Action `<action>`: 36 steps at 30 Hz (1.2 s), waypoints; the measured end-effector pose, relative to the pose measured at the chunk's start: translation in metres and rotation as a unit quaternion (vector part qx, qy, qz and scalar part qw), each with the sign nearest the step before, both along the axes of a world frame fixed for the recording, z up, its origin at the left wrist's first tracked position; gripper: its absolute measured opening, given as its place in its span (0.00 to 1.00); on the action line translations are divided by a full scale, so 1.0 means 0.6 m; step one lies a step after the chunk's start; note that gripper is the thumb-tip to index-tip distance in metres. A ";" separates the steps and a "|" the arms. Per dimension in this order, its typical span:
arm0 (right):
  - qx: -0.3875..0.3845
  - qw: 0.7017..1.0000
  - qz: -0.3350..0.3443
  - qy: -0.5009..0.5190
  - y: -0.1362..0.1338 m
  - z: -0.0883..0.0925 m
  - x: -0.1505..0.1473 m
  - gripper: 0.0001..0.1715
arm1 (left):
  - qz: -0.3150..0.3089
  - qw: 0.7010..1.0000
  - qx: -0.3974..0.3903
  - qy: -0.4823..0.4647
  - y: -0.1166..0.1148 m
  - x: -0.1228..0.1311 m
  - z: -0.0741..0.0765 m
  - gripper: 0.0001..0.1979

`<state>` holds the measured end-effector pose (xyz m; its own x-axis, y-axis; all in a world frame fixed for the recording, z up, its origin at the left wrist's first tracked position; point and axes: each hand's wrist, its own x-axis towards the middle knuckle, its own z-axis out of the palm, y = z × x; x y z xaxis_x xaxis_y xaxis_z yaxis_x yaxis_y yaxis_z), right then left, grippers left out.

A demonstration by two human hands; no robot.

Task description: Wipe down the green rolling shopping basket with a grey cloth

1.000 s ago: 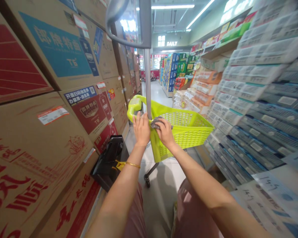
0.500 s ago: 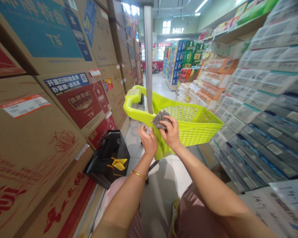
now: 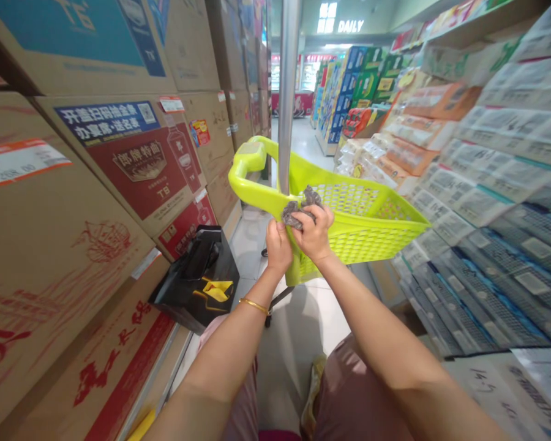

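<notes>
A crumpled grey-brown cloth (image 3: 292, 214) is bunched under the fingers of my right hand (image 3: 316, 231), which presses it against the handle end of a lime-green shopping cart (image 3: 362, 252). Part of the cloth sticks up past my fingertips. Close beside it, my left hand (image 3: 280, 246) is closed at the cart's near edge, just below the cloth. What its fingers hold, if anything, is hidden. The cart's looped handle (image 3: 245, 184) extends to the left, and a metal pole (image 3: 288, 98) rises by the handle end.
A black bag (image 3: 199, 275) with a yellow piece on it stands on the floor at left. Stacked cartons (image 3: 138, 165) wall the left side. Packs of paper goods (image 3: 496, 165) are piled on the right. Tiled floor (image 3: 303, 138) runs down the aisle ahead.
My left hand's fingers have gone from loosely apart to closed and have risen against the cart's edge. My right hand has shifted slightly, and the cloth is more spread. The view has tilted down.
</notes>
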<state>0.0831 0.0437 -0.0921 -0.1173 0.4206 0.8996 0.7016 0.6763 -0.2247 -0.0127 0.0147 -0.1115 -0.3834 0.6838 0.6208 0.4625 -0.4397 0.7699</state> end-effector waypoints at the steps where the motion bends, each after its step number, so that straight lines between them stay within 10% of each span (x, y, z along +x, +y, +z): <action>1: 0.006 1.000 -0.008 0.003 0.003 -0.010 -0.001 0.11 | 0.003 1.000 -0.001 0.005 0.002 -0.001 -0.002 0.17; 13: -0.015 0.991 0.075 -0.110 0.001 -0.120 0.014 0.12 | -0.021 1.000 -0.020 -0.011 0.021 -0.031 -0.009 0.20; 25: 0.133 0.987 -0.055 -0.074 0.007 0.001 -0.020 0.10 | -0.110 0.988 -0.004 -0.108 0.023 -0.038 -0.007 0.17; 36: 0.115 0.981 -0.029 -0.151 0.013 -0.080 -0.026 0.08 | -0.138 0.978 -0.012 -0.156 0.037 -0.060 -0.004 0.18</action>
